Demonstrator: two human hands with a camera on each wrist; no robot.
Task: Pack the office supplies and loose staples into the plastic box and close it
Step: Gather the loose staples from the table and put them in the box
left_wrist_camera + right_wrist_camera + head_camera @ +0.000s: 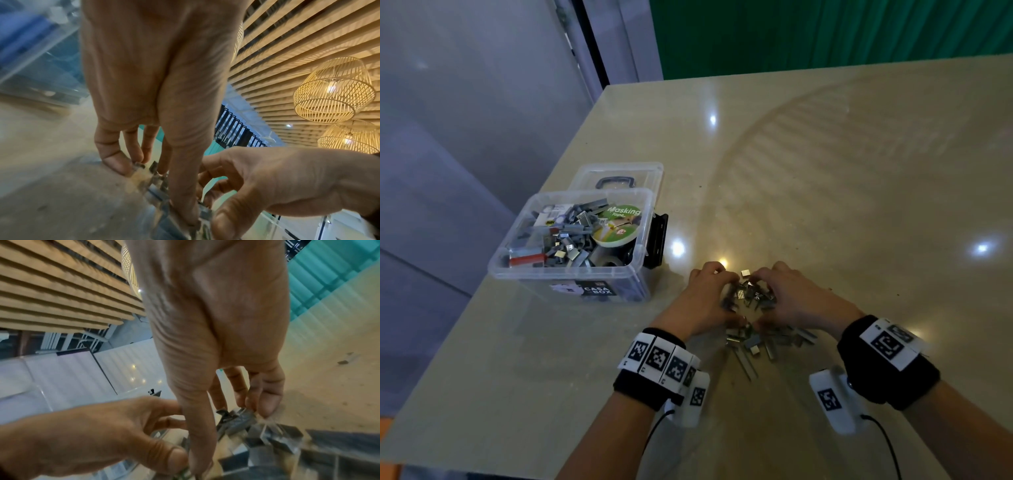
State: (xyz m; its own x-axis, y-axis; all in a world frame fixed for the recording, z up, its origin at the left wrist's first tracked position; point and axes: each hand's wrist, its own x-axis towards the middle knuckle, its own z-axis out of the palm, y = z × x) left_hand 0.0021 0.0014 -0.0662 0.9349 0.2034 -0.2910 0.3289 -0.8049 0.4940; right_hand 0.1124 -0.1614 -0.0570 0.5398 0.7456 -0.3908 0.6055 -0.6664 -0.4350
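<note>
Cupping staples (751,301) mid-table, box (571,270) left — edge-side

A: What colours are in the plastic box (571,270)?

B: It's clear, with a black label near the table's (825,171) left edge. Inside are grey staple strips (571,236), a red-handled piece (525,259), and a green-and-cream masking tape (616,226) roll.

A: And the table itself?

B: Glossy beige, with white light spots. The loose staples (753,337) by its near edge are silver-grey. Both wristbands (645,387) are black, carrying white blocks with black square patterns.
</note>
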